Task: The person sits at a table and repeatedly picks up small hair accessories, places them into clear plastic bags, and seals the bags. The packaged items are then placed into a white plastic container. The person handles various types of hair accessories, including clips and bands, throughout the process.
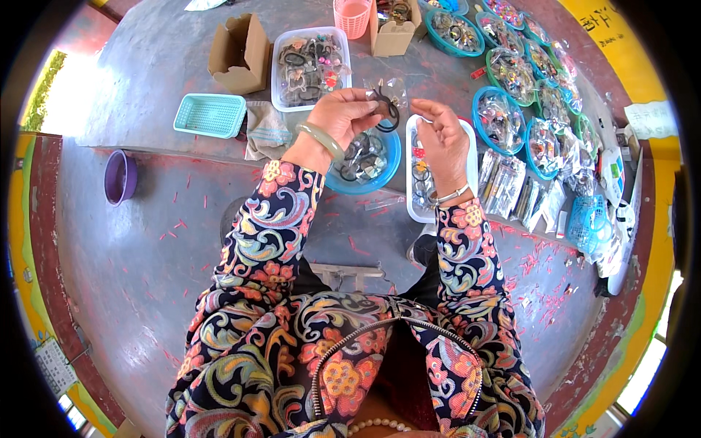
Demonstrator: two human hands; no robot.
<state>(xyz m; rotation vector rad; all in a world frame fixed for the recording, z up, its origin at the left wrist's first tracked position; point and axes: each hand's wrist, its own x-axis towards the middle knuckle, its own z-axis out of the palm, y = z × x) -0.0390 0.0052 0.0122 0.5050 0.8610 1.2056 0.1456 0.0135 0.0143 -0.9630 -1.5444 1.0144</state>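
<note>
My left hand (342,123), with a pale green bangle at its wrist, is closed on a black looped band (389,115) that looks like a hair tie. A small transparent bag (395,89) shows right behind the band; whether the fingers pinch it too is hard to see. My right hand (443,146) is raised to the right of the band, fingers stretched and apart, holding nothing visible. Beneath my left hand is a blue round basin (394,162) of bagged dark bands. A white tray (473,157) of similar bagged pieces lies under my right hand.
Farther back are a white divided tray (276,77), an open cardboard box (232,55) and a turquoise basket (210,115) beside a folded cloth (267,131). Several coloured basins of packaged trinkets, including a blue one (478,117), crowd the right. A purple bucket (120,177) stands left.
</note>
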